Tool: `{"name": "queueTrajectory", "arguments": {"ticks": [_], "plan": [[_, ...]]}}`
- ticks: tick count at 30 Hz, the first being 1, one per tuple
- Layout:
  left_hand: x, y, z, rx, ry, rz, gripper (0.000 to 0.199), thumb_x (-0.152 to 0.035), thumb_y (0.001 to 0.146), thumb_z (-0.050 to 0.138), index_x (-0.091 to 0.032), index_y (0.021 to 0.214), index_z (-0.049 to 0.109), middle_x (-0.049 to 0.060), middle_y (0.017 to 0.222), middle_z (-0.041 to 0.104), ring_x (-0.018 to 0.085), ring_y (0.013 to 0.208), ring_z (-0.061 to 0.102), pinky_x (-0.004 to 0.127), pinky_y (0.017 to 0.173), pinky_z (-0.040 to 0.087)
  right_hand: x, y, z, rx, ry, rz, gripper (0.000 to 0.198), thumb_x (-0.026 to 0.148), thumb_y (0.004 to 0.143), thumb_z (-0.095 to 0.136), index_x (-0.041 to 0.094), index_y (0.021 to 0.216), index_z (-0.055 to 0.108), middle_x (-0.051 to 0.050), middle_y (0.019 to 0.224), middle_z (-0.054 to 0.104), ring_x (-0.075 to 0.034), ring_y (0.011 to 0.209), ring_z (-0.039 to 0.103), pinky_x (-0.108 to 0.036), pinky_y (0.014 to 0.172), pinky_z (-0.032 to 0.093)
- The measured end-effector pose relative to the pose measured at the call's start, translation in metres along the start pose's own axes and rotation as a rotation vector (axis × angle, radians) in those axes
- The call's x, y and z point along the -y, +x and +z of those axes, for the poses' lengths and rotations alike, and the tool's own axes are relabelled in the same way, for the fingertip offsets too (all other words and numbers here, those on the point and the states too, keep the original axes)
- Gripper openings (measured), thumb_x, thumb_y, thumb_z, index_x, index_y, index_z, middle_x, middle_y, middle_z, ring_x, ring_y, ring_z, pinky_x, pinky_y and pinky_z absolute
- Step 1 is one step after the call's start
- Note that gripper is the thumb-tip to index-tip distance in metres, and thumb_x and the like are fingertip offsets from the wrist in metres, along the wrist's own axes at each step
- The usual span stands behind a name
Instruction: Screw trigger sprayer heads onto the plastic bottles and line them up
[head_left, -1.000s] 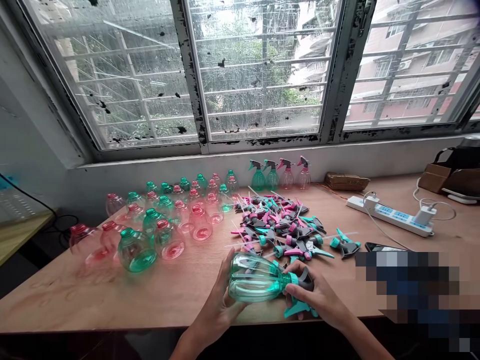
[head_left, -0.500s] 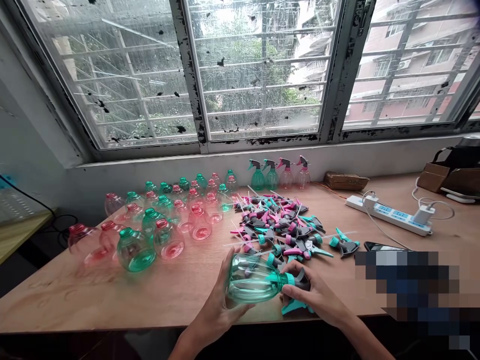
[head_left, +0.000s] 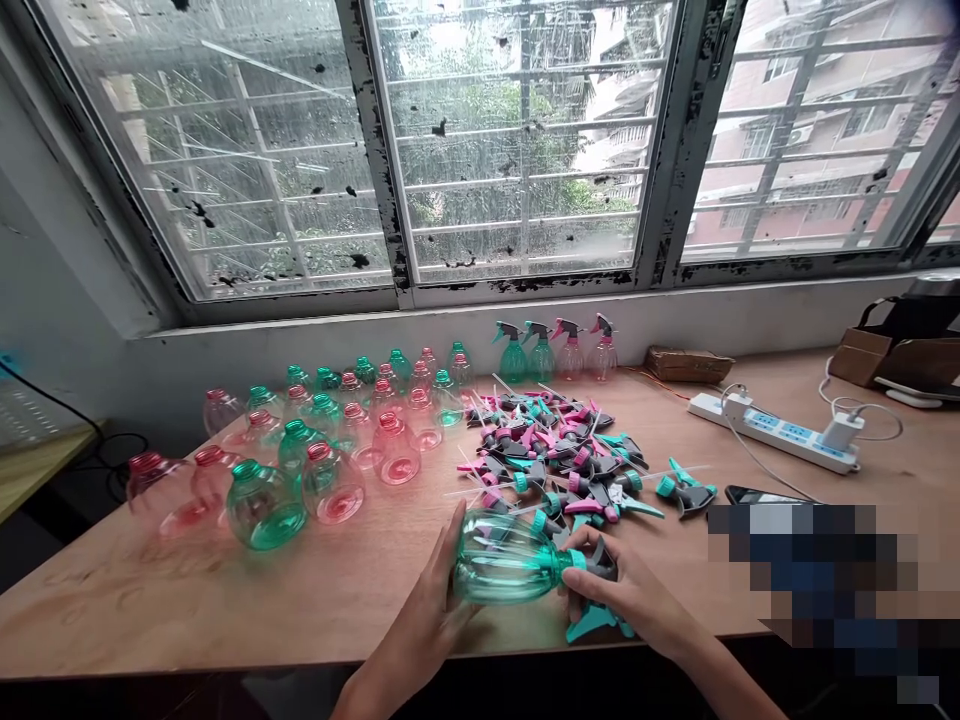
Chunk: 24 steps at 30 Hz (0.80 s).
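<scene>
A clear green spray bottle point(head_left: 502, 560) lies on its side in the air, low over the table's front edge, its neck toward the right. My left hand point(head_left: 431, 600) is wrapped round the bottle's base end. At the neck, the fingers of my right hand point(head_left: 626, 585) pinch the teal collar of a grey and teal trigger sprayer point(head_left: 592, 565), which sits on the bottle's mouth. Its teal trigger point(head_left: 596, 622) points down below my right hand. Just beyond the bottle lies a heap of pink, teal and grey trigger sprayers point(head_left: 555, 445) with thin tubes.
Several pink and green bottles without sprayers point(head_left: 334, 485) stand at the left. Against the wall stand several bottles with sprayers fitted point(head_left: 541, 355). A white power strip point(head_left: 776, 432), a phone point(head_left: 772, 495), a brown packet point(head_left: 688, 363) and a cardboard box point(head_left: 892, 350) are on the right.
The fingers of my left hand have shifted round the bottle's base. My right hand stays at the sprayer's collar. The whole view has moved slightly.
</scene>
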<state>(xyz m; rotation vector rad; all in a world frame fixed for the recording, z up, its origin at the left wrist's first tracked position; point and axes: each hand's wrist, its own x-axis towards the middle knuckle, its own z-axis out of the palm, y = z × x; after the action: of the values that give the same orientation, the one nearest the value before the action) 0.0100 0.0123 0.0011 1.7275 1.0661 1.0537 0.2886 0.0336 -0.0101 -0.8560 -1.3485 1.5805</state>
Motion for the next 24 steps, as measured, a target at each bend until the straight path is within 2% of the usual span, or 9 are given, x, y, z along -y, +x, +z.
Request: {"name": "queueTrajectory", "arguments": {"ticks": [3,4,8,10,13,16,18,21,24], "plan": [[-0.004,-0.001,0.000,0.039,-0.147,-0.070,0.122,-0.034,0.081,0.088,-0.037,0.167,0.002,0.010,0.175,0.024,0.038,0.161,0.021,0.058,0.131,0.011,-0.002,0.001,0.000,0.013,-0.018,0.001,0.045,0.052,0.082,0.085,0.021,0.099,0.058,0.002,0.066,0.075,-0.019,0.059,0.072,-0.028,0.061,0.053],[-0.007,-0.001,0.000,0.051,-0.205,-0.091,0.124,-0.037,0.078,0.090,-0.035,0.167,0.003,0.011,0.175,0.024,0.039,0.160,0.022,0.058,0.131,0.014,-0.002,0.001,0.001,0.013,-0.024,0.004,0.045,0.053,0.082,0.086,0.021,0.099,0.058,0.003,0.063,0.073,-0.019,0.059,0.071,-0.028,0.060,0.053],[-0.017,0.002,-0.002,0.125,-0.321,-0.077,0.108,-0.041,0.083,0.086,-0.034,0.167,0.017,0.011,0.172,0.033,0.039,0.157,0.032,0.056,0.130,0.026,0.002,0.000,0.002,0.000,-0.041,0.005,0.048,0.056,0.080,0.086,0.021,0.100,0.059,0.001,0.070,0.075,-0.023,0.069,0.074,-0.032,0.067,0.057],[-0.018,0.002,-0.003,0.140,-0.309,-0.054,0.109,-0.036,0.084,0.086,-0.037,0.166,0.015,0.009,0.173,0.032,0.037,0.157,0.033,0.054,0.130,0.026,0.006,-0.001,0.002,-0.026,-0.071,0.002,0.048,0.057,0.079,0.085,0.021,0.100,0.061,0.000,0.075,0.075,-0.023,0.073,0.073,-0.032,0.068,0.057],[-0.015,0.000,-0.005,0.156,-0.298,-0.047,0.109,-0.032,0.089,0.081,-0.044,0.165,0.003,0.006,0.174,0.029,0.033,0.156,0.036,0.054,0.130,0.023,0.008,-0.002,0.001,-0.072,-0.143,-0.019,0.048,0.059,0.077,0.086,0.021,0.098,0.065,0.003,0.073,0.069,-0.019,0.068,0.067,-0.027,0.060,0.051],[-0.014,-0.001,-0.006,0.166,-0.275,-0.064,0.115,-0.035,0.088,0.082,-0.045,0.164,-0.003,0.005,0.175,0.026,0.033,0.159,0.030,0.055,0.131,0.018,0.005,-0.002,0.001,-0.080,-0.139,-0.031,0.047,0.058,0.078,0.086,0.021,0.098,0.065,0.002,0.073,0.069,-0.019,0.068,0.067,-0.027,0.060,0.052],[-0.016,-0.001,-0.006,0.158,-0.264,-0.078,0.119,-0.041,0.083,0.086,-0.041,0.165,-0.001,0.006,0.176,0.023,0.036,0.161,0.024,0.055,0.132,0.016,0.002,-0.001,0.001,-0.057,-0.112,-0.029,0.046,0.057,0.079,0.086,0.022,0.098,0.064,0.001,0.076,0.073,-0.021,0.072,0.071,-0.030,0.064,0.056],[-0.020,0.000,-0.008,0.182,-0.279,-0.086,0.111,-0.049,0.086,0.081,-0.036,0.166,0.006,0.008,0.175,0.027,0.037,0.160,0.026,0.054,0.131,0.020,0.002,-0.001,0.002,-0.034,-0.099,-0.038,0.045,0.055,0.079,0.086,0.022,0.097,0.062,-0.001,0.078,0.077,-0.023,0.076,0.073,-0.032,0.068,0.058],[-0.019,0.000,-0.008,0.186,-0.246,-0.067,0.106,-0.041,0.090,0.079,-0.039,0.166,0.006,0.006,0.174,0.029,0.035,0.159,0.027,0.053,0.131,0.022,0.005,-0.002,0.002,-0.042,-0.100,-0.029,0.045,0.055,0.078,0.087,0.022,0.095,0.062,-0.003,0.079,0.079,-0.023,0.076,0.074,-0.032,0.068,0.058]]}}
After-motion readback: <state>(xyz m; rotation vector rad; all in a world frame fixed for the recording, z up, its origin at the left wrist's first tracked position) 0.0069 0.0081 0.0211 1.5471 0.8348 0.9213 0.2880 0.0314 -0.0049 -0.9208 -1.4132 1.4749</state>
